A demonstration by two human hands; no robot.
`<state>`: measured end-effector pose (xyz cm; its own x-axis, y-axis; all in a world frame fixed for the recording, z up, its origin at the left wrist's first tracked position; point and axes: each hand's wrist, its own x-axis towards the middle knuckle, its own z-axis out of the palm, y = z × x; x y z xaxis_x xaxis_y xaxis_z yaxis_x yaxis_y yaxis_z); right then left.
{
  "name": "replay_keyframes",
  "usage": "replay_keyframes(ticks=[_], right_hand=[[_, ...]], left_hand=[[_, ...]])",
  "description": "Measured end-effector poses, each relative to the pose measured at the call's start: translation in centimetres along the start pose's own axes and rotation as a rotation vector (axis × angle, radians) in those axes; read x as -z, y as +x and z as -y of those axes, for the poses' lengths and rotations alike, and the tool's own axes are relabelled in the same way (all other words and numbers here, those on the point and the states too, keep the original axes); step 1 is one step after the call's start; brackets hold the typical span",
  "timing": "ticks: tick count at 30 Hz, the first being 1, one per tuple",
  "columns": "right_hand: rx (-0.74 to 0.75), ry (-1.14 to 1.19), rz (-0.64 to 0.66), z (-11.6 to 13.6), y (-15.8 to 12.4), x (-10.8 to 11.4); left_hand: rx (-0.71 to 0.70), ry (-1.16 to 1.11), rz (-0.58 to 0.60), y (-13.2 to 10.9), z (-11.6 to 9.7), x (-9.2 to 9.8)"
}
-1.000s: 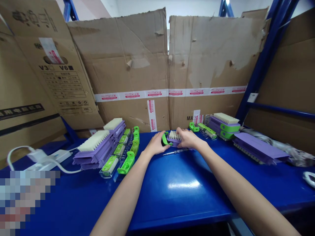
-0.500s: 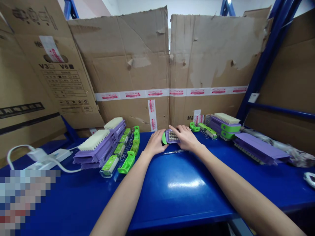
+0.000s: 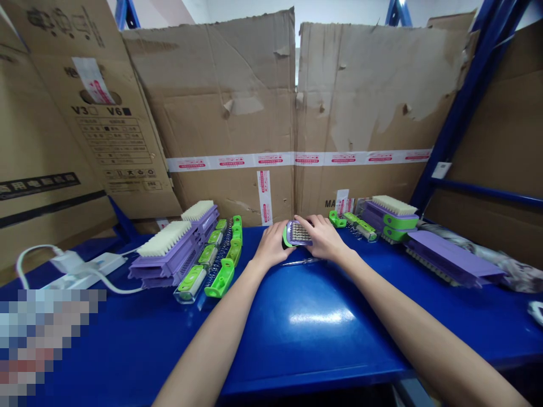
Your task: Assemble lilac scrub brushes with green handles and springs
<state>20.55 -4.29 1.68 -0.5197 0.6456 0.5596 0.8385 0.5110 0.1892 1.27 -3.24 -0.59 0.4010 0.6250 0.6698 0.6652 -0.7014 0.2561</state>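
Between my hands, toward the back of the blue table, is a purple and green brush [image 3: 300, 232], its bristle face tilted toward me. My left hand [image 3: 272, 244] is closed around its green left end. My right hand [image 3: 324, 236] grips the right end, the thumb side lying along the bristles' edge. My fingers hide both ends of the brush. Just below it a thin clear plastic piece [image 3: 300, 262] lies on the table.
On the left stand stacked purple brush bodies [image 3: 169, 257], green-topped clear parts [image 3: 192, 281], springs [image 3: 218, 257] and green end caps [image 3: 221, 280]. More purple brushes [image 3: 453, 254] lie right. A white power strip [image 3: 91, 271] sits far left. Cardboard [image 3: 229, 124] walls the back.
The brush has tilted slightly between my hands, which still hold it. The whole view has shifted a little; the parts on the table stay in place.
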Motion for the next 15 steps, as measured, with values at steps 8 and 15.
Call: replay_keyframes(ticks=[8, 15], right_hand=[[-0.014, -0.024, -0.008, 0.1, 0.1, 0.1], [0.021, -0.041, 0.002, 1.0, 0.2, -0.2]], left_hand=[[0.048, 0.070, 0.014, 0.2, -0.4, -0.1], [0.066, -0.042, 0.094, 0.2, 0.6, 0.1]])
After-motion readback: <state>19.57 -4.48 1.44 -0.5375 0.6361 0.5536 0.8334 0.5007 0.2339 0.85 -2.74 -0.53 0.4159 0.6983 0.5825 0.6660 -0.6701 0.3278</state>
